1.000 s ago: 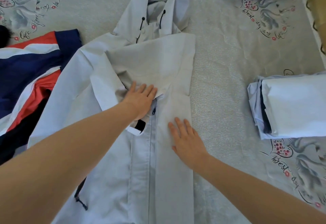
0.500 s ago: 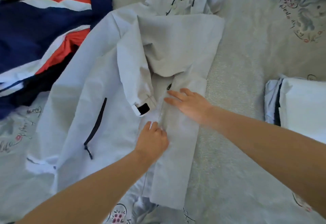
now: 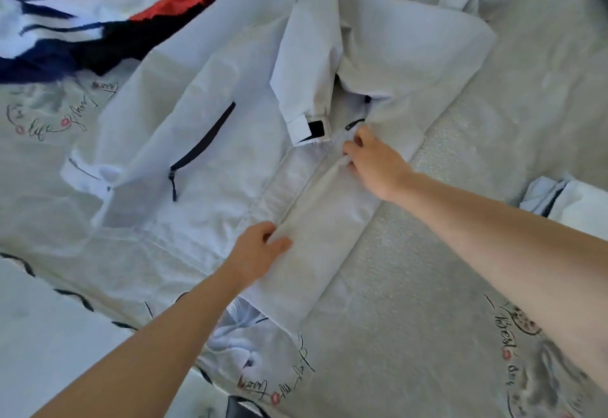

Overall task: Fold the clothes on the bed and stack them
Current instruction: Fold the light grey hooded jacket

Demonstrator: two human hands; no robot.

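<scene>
Pale grey-white fabric fills the middle of my view: the hooded jacket (image 3: 204, 115) lies spread front-up on the bed (image 3: 411, 319), its right side already folded in over the middle so that a long narrow panel runs along the zip line toward me. One sleeve (image 3: 306, 65) is doubled back across the chest, its cuff with a black tab lying just beside the zip. A dark zipped pocket (image 3: 204, 151) slants across the flat left half of the jacket.

My left hand (image 3: 260, 250) has its grip closed on the near end of the folded panel, thumb lying on top of the cloth and fingers curled under the edge. My right hand (image 3: 371, 161) pinches the same edge farther up, fingers curled round the fabric close to the cuff and the small black zip pull. Between my two hands the edge is raised a little from the layer beneath.

At the far left, a navy, white and orange garment (image 3: 82, 23) lies crumpled, partly under the jacket's shoulder. At the right edge, well apart from the jacket, a folded pile (image 3: 572, 200) of pale clothes rests on the bedspread, which bears printed script and small red flowers.
</scene>
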